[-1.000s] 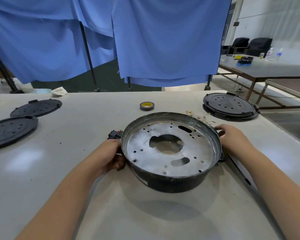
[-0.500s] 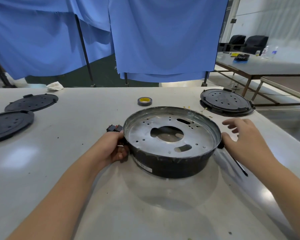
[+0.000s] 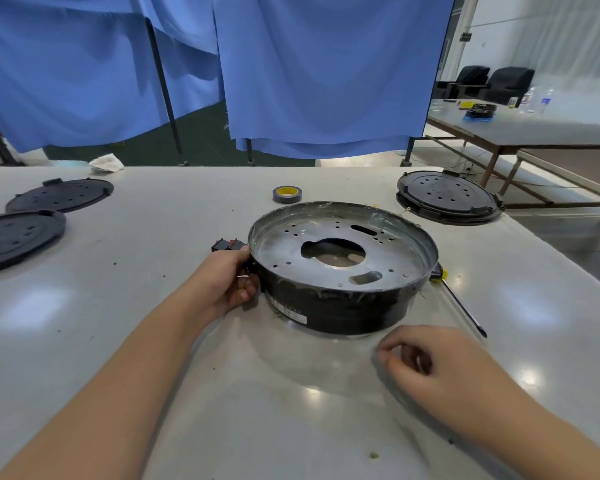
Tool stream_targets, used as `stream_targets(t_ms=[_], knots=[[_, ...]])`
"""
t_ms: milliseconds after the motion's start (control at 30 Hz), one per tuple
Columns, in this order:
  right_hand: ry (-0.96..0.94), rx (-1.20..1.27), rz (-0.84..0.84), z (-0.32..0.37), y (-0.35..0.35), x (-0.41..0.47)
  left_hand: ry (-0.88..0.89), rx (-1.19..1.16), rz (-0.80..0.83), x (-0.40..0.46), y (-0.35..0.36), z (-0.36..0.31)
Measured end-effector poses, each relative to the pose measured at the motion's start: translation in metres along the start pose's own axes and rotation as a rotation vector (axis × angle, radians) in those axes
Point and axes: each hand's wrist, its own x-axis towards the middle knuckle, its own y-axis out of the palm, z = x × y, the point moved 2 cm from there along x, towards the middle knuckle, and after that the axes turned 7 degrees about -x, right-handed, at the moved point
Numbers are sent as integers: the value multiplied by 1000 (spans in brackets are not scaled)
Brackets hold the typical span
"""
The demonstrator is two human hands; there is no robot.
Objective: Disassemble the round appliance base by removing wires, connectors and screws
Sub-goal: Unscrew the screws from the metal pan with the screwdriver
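- The right hand (image 3: 444,372) is nearest, low over the grey surface (image 3: 153,341). Its fingers are loosely curled and the fingertips are close together; I cannot tell if something small is between them, because this part is blurred.
- The left hand (image 3: 227,282) is a little further and holds the left side of the round appliance base (image 3: 340,271), with the thumb near the rim and the fingers curled against the black wall.
- The base stands on the surface between the two hands, its open side up, and shows a silver metal plate with many holes.
- Just behind the left hand, a small black and red connector (image 3: 226,244) sticks out next to the base.
- Beyond the right hand, a screwdriver (image 3: 459,301) lies beside the right edge of the base.
- Behind the base lies a roll of tape (image 3: 287,194).
- Far left of the left hand lie two black round covers (image 3: 18,233); far right, behind the right hand, is another black round part (image 3: 447,197).
- Blue curtains (image 3: 326,71) hang behind the surface.
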Motion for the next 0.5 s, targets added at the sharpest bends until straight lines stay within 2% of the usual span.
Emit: stream_targets(t_ms=[200,500], knots=[[-70,-20,8,21,25,12,50,8,42,2,3,1],[-243,-100,-26,53,34,35,59,17,4,2,1,-2]])
